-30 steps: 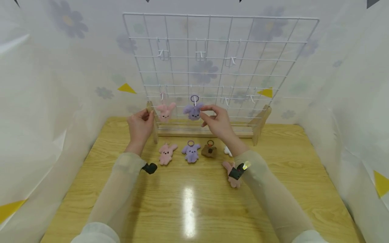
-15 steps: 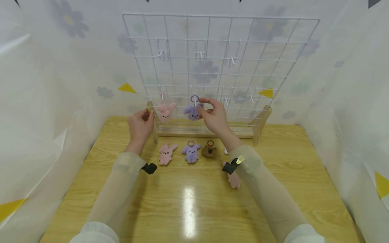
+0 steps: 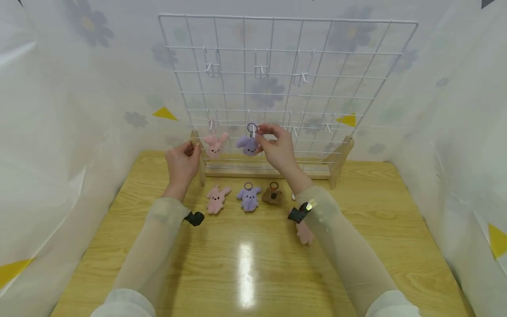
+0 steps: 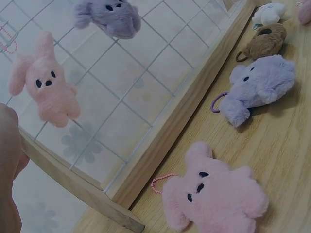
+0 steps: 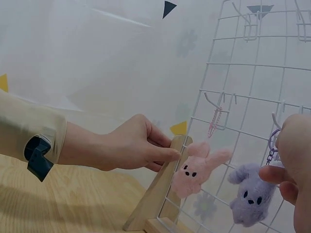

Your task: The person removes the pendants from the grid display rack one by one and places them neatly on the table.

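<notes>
My left hand grips the top of the wooden stand's left upright between thumb and fingers. On a hook of the white wire grid hangs a purple plush keychain by its ring. At its side my right hand has curled fingers, with the thumb over one ear and the index finger by the ring; the exact contact is partly hidden. To its left, a pink plush rabbit keychain hangs from another hook by a pink bead chain.
On the wooden table lie a pink plush, a purple plush and a brown plush. A white plush and another pink one lie partly under the right forearm. Several bare hooks project from the grid.
My right hand has moved up and left toward the ring, its thumb now covering an ear. The hanging purple plush has shifted slightly left. The left hand keeps its place on the stand.
</notes>
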`<state>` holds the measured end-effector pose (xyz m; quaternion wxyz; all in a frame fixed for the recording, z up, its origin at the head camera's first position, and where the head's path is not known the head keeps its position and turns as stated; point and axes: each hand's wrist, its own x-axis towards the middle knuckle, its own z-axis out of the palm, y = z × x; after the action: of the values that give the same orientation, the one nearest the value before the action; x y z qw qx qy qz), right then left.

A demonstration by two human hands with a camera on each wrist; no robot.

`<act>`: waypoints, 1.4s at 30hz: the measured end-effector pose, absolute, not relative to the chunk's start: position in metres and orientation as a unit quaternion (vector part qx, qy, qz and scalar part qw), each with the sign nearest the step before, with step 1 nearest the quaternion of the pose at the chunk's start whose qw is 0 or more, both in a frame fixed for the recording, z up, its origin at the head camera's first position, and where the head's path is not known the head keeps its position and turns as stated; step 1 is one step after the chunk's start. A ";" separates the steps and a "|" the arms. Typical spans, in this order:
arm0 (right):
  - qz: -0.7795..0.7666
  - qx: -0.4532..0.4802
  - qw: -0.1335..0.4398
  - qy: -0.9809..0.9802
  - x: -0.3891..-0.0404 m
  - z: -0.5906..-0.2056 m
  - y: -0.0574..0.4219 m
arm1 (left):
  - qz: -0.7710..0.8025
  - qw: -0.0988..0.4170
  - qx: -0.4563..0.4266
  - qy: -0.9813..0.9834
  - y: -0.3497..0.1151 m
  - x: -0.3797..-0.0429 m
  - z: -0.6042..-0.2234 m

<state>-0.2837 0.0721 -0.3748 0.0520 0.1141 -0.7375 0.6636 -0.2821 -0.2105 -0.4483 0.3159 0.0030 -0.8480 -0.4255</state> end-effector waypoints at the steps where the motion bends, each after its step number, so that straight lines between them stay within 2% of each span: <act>1: 0.662 0.113 0.052 -0.739 -0.284 -0.374 0.072 | -0.426 0.315 0.005 -0.848 -0.210 -0.282 -0.448; 23: 0.639 0.112 0.094 -0.755 -0.282 -0.369 0.075 | -0.441 0.306 0.006 -0.844 -0.204 -0.281 -0.447; 42: 0.640 0.152 0.092 -0.747 -0.266 -0.359 0.080 | -0.435 0.293 0.023 -0.851 -0.209 -0.279 -0.445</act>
<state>-0.2660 0.0804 -0.3587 0.0922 0.1518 -0.7475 0.6401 -0.2794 -0.2092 -0.4450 0.2930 0.0231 -0.8510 -0.4352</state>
